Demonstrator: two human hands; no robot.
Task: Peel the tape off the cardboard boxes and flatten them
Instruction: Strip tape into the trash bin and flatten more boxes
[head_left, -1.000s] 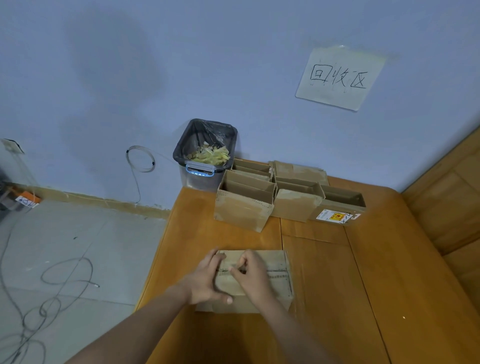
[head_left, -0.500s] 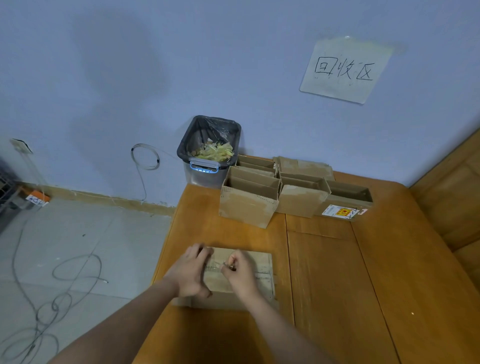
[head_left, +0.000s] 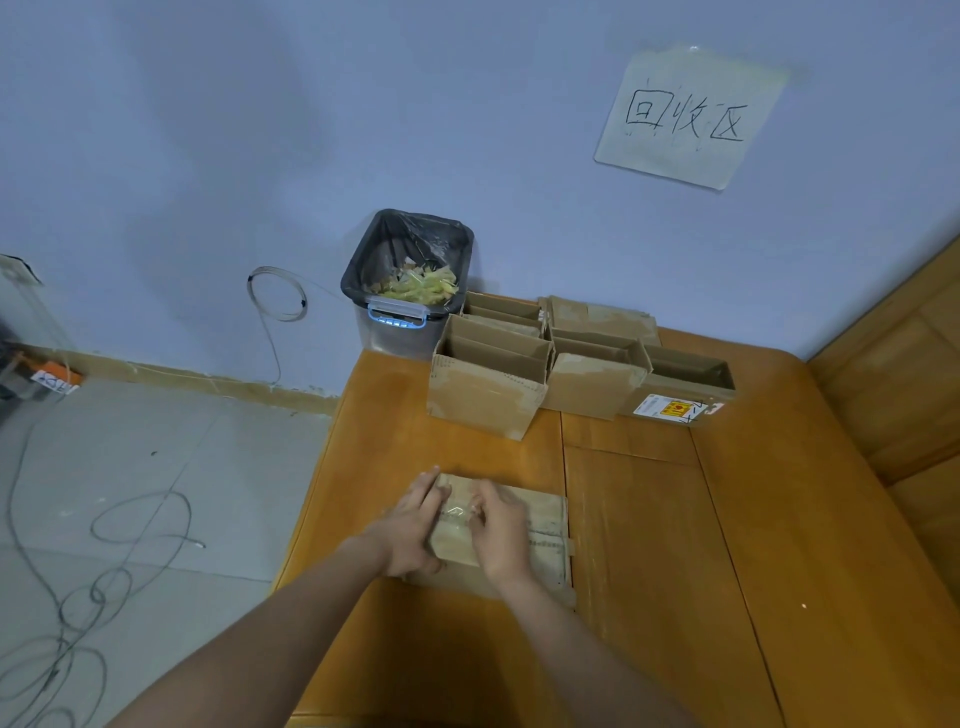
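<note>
A closed cardboard box (head_left: 545, 525) lies flat on the wooden table (head_left: 649, 545) near its left front. Clear tape (head_left: 454, 514) runs across its top. My left hand (head_left: 410, 525) rests on the box's left end, fingers straight along the top and thumb against the near side. My right hand (head_left: 498, 530) sits on the middle of the top, its fingertips pinching a lifted bit of the tape. Both forearms reach in from the bottom of the view.
Several opened cardboard boxes (head_left: 488, 384) stand at the table's far edge by the wall, one with a shipping label (head_left: 672, 408). A bin (head_left: 410, 280) with a black liner holds tape scraps. Cables (head_left: 104, 545) lie on the floor at left. A paper sign (head_left: 688, 117) hangs on the wall.
The box and both hands have shifted left on the table. The right fingertips have closed on the tape at the box top and raised a small loop of it.
</note>
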